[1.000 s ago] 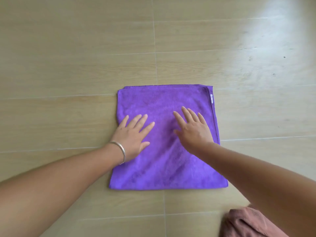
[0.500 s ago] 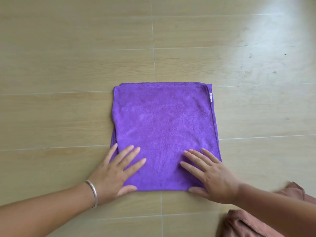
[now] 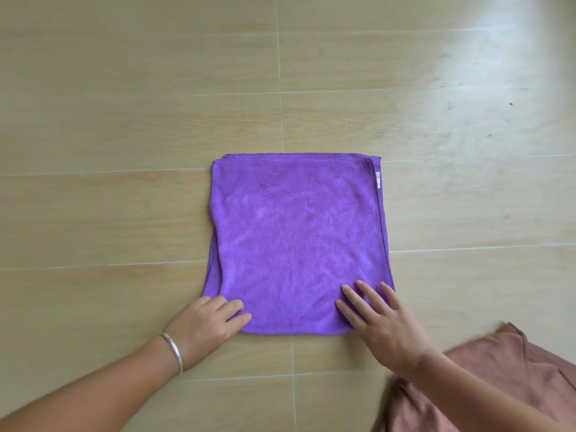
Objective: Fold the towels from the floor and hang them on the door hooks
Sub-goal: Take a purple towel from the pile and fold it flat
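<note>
A purple towel (image 3: 296, 232), folded into a rough square, lies flat on the wooden floor with a small white label on its right edge. My left hand (image 3: 208, 322), with a silver bangle on the wrist, sits at the towel's near left corner. Its fingers are curled and its thumb lies on the cloth, pinching that corner. My right hand (image 3: 380, 322) rests flat on the near right corner with straight, spread fingers. The corner under each hand is hidden.
A crumpled brown towel (image 3: 498, 369) lies on the floor at the lower right, partly under my right forearm. Pale wood-look floor tiles (image 3: 124, 120) stretch on all sides, with bright glare at the upper right.
Both hands slid from the towel's middle down to its near edge. My left fingers, flat before, have now curled onto the near left corner. More of the brown towel shows.
</note>
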A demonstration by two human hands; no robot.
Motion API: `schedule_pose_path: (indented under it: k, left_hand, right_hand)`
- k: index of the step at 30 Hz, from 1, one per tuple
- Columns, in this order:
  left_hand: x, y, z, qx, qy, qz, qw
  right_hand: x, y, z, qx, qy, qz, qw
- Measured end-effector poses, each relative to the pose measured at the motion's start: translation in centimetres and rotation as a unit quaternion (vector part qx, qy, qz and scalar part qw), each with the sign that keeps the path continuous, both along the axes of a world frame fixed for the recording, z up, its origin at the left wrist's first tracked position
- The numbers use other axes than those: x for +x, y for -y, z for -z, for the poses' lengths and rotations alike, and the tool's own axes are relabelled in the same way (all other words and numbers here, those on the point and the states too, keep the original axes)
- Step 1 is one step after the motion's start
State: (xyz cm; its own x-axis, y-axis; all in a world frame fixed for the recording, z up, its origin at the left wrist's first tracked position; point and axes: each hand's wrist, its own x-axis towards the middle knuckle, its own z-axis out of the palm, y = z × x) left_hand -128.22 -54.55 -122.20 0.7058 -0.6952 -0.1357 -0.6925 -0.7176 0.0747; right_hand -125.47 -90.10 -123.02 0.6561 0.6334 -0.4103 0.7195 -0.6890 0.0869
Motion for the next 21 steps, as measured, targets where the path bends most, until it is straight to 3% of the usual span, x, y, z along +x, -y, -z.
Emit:
schedule_pose_path:
  k: [4,7,11,16,21]
  left_hand:
    - [2.6,1.3,-5.2,-0.009,-0.039,-0.133,0.99]
    - [5.4,1.7,-10.3,0.044,-0.083,-0.241,0.966]
    - [8.5,0.8,-18.8,0.025,-0.062,-0.318,0.946]
    - [10.9,-0.6,-33.0,-0.074,-0.018,-0.344,0.936]
    - [11.8,-1.4,-50.9,-0.116,0.036,-0.245,0.962]
  right_hand:
    - [0.6,-2.2,-4.8,0.004,0.002,0.105,0.994]
    - [2.5,-3.0,-9.7,0.015,-0.006,0.149,0.989]
    - [5.7,-3.5,-18.6,0.034,0.025,0.188,0.981]
    - [9.3,-3.6,-33.5,0.062,0.054,0.223,0.971]
    - [12.5,-4.8,-50.6,0.101,0.065,0.219,0.968]
